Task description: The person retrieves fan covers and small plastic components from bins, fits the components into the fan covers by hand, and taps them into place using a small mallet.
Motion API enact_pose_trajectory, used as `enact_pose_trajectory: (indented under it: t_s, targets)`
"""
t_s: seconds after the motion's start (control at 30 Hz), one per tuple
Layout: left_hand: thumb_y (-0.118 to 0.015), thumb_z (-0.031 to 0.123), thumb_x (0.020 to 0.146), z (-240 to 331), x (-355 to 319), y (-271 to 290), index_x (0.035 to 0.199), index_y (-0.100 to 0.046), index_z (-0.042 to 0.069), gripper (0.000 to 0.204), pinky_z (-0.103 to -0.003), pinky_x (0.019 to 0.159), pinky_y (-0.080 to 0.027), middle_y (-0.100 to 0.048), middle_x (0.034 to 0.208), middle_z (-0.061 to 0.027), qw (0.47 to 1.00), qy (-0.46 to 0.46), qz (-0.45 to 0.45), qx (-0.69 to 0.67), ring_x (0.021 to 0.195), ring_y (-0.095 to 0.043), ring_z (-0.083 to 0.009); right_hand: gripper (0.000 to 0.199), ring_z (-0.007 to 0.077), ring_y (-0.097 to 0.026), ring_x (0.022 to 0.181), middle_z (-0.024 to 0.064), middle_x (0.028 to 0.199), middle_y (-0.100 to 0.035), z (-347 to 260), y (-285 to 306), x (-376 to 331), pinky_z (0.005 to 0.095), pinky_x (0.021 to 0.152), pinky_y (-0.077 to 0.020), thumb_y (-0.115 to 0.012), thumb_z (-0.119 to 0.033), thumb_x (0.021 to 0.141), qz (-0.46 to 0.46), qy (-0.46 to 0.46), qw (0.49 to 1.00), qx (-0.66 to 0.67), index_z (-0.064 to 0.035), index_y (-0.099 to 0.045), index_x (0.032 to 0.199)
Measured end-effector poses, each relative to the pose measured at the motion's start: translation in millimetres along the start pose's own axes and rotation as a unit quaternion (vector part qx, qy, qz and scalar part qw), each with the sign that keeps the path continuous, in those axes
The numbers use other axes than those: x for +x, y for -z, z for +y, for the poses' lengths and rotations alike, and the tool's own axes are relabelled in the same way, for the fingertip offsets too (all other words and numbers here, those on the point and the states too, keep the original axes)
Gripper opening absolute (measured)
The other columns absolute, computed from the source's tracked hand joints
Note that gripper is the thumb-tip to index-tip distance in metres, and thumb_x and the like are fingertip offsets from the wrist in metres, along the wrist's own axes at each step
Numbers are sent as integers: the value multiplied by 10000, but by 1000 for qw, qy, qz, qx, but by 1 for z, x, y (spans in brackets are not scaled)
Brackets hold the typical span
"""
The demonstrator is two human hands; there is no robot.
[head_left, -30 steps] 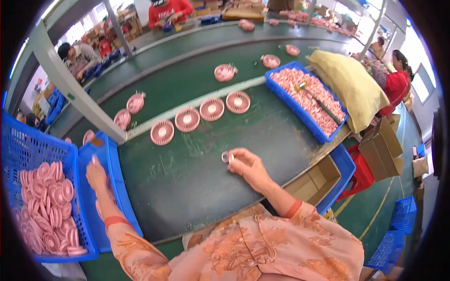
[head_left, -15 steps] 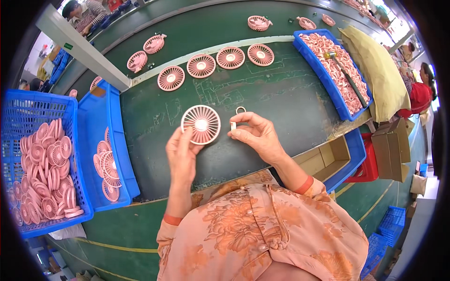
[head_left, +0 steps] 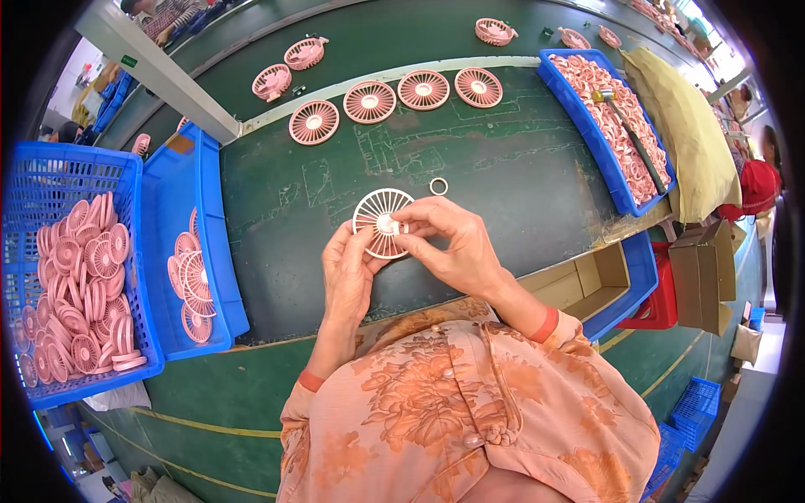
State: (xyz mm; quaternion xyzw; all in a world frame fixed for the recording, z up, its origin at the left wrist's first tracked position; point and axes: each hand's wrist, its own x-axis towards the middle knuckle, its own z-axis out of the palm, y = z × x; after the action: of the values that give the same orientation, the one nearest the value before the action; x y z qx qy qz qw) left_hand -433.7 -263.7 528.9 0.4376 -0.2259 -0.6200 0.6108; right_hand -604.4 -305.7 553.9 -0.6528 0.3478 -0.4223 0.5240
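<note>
My left hand (head_left: 345,272) grips a round pink fan grille (head_left: 377,206) by its lower left rim, spokes facing up. Closed in a pinch, my right hand (head_left: 459,251) holds a small pale ring (head_left: 403,227) at the grille's hub. The fingers partly cover the hub, so I cannot tell whether the ring is seated there. Another small ring (head_left: 438,186) lies on the dark green tabletop (head_left: 503,184), just beyond my right fingers. Farther back, several similar grilles (head_left: 369,101) lie in a row.
On the left stand a blue basket (head_left: 153,293) full of grilles and a blue bin (head_left: 220,260) with several more. A blue tray (head_left: 579,134) of small pink rings, with a hammer (head_left: 629,138) on top, sits at right. Pink fan parts (head_left: 303,54) rest beyond the table's raised edge.
The grille has moved right and turned slightly toward my right hand. My right hand has brought the small ring left to the grille's hub.
</note>
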Motion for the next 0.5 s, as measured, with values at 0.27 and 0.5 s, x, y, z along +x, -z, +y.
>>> enact_pose_trajectory:
  t_s: [0.27,0.5]
  targets:
    - [-575,243,1040,-4,1,4,1132,-647,-17,285,-302,780,-622,-714,1026,-106,998,-17,23,59,876,-716,-152,230,216,-698,871,115,1040,-680,3,-3,5,318,732,-573,-759,-42,853,10,121,973,-196,-53,-737,1081]
    - [-584,255,1044,-9,-5,2,1132,-653,-37,312,-258,733,-599,-722,983,-82,993,-49,20,104,834,-700,-111,229,268,-679,849,108,992,-677,4,-6,1,354,745,-560,-754,-62,852,-2,137,963,-233,-63,-731,1080]
